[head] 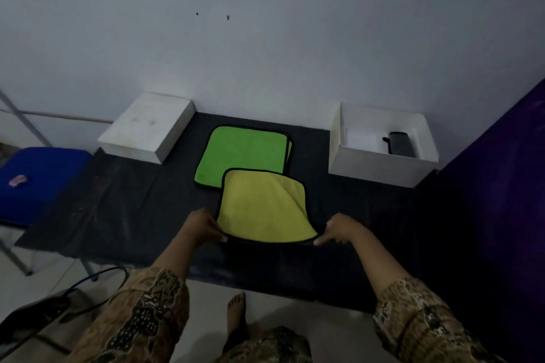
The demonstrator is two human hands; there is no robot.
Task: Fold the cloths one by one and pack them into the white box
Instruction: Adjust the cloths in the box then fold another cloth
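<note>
Step in hand: folding the yellow cloth (262,209), by my reading; its near edge is lifted off the dark table (118,209) while its far edge overlaps the near edge of the green stack.
Doing it well: carry the two near corners together toward the far edge, keep them level so the black trim meets trim, then smooth the crease before lifting. Uneven corners would likely give a skewed bundle that sits badly in the box.
Left hand (203,228): pinches the near left corner of the yellow cloth, fingers curled round the hem.
Right hand (339,230): pinches the near right corner in the same way.
Cloth relative to the hands: stretched between them, its body lying beyond the fingertips.
Green cloths (241,153): stacked flat just beyond the yellow cloth.
Open white box (380,168): beyond and right of the yellow cloth, well apart; a dark object (398,143) lies inside.
Closed white box (147,127): beyond and left of the yellow cloth.
</note>
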